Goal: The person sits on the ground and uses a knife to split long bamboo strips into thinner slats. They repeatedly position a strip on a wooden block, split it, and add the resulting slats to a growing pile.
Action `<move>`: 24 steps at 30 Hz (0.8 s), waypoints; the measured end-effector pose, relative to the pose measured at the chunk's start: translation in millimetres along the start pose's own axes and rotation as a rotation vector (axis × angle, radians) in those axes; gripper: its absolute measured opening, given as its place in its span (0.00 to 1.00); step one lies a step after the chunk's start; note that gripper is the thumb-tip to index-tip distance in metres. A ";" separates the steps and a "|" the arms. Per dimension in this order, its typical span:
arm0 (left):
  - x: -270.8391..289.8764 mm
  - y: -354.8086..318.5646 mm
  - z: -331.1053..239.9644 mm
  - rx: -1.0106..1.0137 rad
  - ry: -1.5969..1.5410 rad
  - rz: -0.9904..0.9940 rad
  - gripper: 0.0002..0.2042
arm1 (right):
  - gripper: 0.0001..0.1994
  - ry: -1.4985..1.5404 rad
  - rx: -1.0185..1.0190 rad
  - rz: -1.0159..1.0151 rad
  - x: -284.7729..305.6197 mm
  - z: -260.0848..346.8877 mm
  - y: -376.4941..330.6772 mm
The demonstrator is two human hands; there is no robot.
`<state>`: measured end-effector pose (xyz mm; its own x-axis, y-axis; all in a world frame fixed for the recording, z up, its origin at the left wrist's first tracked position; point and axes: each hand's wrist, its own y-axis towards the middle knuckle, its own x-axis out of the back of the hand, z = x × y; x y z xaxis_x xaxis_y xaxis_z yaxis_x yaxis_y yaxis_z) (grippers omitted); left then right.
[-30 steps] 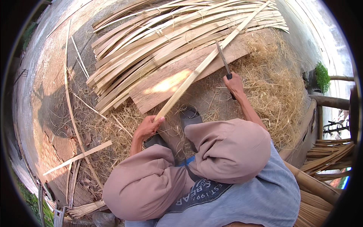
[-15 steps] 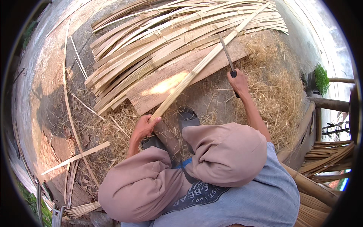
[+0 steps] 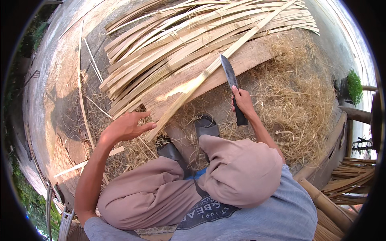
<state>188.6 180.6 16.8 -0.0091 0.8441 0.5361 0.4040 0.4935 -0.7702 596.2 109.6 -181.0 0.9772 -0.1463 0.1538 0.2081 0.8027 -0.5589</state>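
Observation:
A long pale bamboo strip [image 3: 188, 89] lies slantwise across a wooden board [image 3: 225, 77], its near end jutting past the board toward my feet. Just left of that end, my left hand [image 3: 128, 126] hovers with fingers apart and nothing in them. My right hand [image 3: 243, 101] is wrapped round the black handle of a large knife [image 3: 229, 72]. The dark blade points away from me over the board, its tip close to the strip. Beyond the board, many flat bamboo strips [image 3: 161, 56] lie side by side in a wide layer.
Curly shavings [image 3: 295, 100] cover the ground at the right and around my sandals [image 3: 207, 126]. Loose thin strips [image 3: 81, 92] lie at the left. Bamboo poles [image 3: 327, 203] and bundled strips [image 3: 354, 178] stand at the right, near a green plant [image 3: 354, 86].
My left hand has let go of the bamboo strip's near end and lifted up and left. The knife has come closer to me and turned, showing its broad side.

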 end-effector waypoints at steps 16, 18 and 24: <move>-144.9 66.2 26.7 -0.039 0.358 -0.074 0.55 | 0.26 -0.260 0.074 0.147 -19.0 -13.7 -13.7; -144.0 66.0 29.0 -0.038 0.362 -0.074 0.55 | 0.26 -0.404 0.178 0.294 -26.9 -17.1 -27.2; -102.9 55.7 43.8 -0.200 0.206 -0.020 0.44 | 0.25 0.106 -0.032 -0.033 -48.5 -25.4 -26.5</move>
<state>172.0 130.5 -96.4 0.1582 0.7642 0.6253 0.5784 0.4415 -0.6859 544.4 80.8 -194.4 0.9685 -0.2338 0.0862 0.2395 0.7778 -0.5811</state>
